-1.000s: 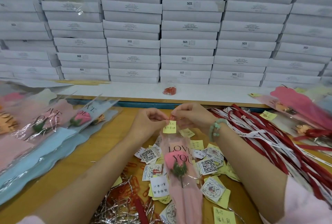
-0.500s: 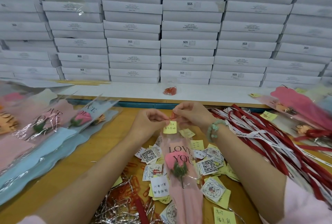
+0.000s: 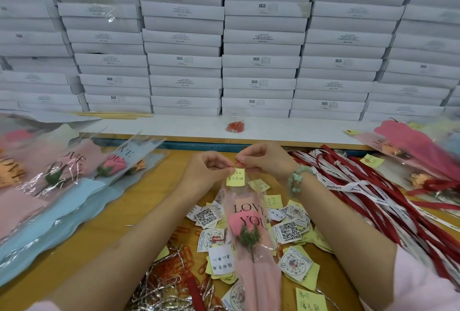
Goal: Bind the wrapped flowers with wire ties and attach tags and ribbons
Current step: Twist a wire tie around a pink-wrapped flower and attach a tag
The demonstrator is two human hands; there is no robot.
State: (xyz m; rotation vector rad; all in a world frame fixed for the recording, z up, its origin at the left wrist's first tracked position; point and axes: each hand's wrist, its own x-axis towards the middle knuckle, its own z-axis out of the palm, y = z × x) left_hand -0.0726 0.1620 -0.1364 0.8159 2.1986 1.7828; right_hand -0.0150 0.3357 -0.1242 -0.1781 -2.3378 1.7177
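Left hand (image 3: pixel 206 170) and right hand (image 3: pixel 265 158) pinch the wrapped flower (image 3: pixel 249 233) at its top — yellow tag (image 3: pixel 235 178) just under their grip.

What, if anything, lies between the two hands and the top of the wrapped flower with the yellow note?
Nothing visible does. The left hand and the right hand both pinch the top end of the wrapped flower, just above the yellow note. The loose tags lie beside and under it, lower down.
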